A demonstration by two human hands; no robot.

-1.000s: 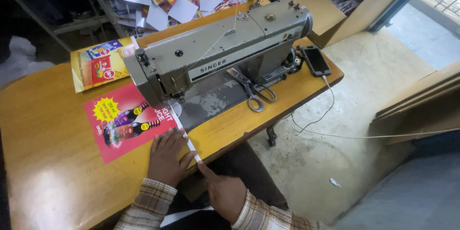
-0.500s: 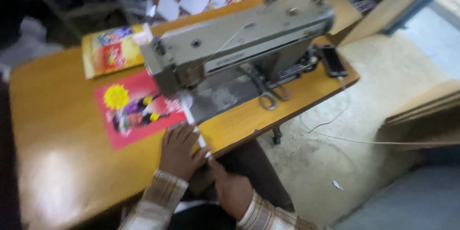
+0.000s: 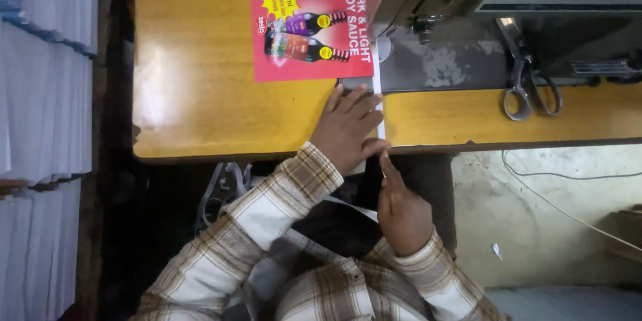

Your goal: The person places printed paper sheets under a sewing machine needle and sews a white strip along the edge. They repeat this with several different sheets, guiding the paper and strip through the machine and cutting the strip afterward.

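Now: left hand (image 3: pixel 346 128) flat, fingers spread, pressing white strip (image 3: pixel 378 87) on table (image 3: pixel 200 107) near edge, w/ red flyer (image 3: pixel 309 23) just beyond, beside sewing machine (image 3: pixel 508 0). Right hand (image 3: pixel 400 208) pinches strip end at edge. Scissors (image 3: pixel 528 87) further right.

Evenly lit, moderately bright, soft daylight with no hard shadows. Broad glare patch on the wooden table (image 3: pixel 200 114) at centre left. Dark, underexposed gap beneath the table edge, lower left. Slightly washed paper stacks (image 3: pixel 47 127) along the left edge. Sharp overall, slight softness at the corners.
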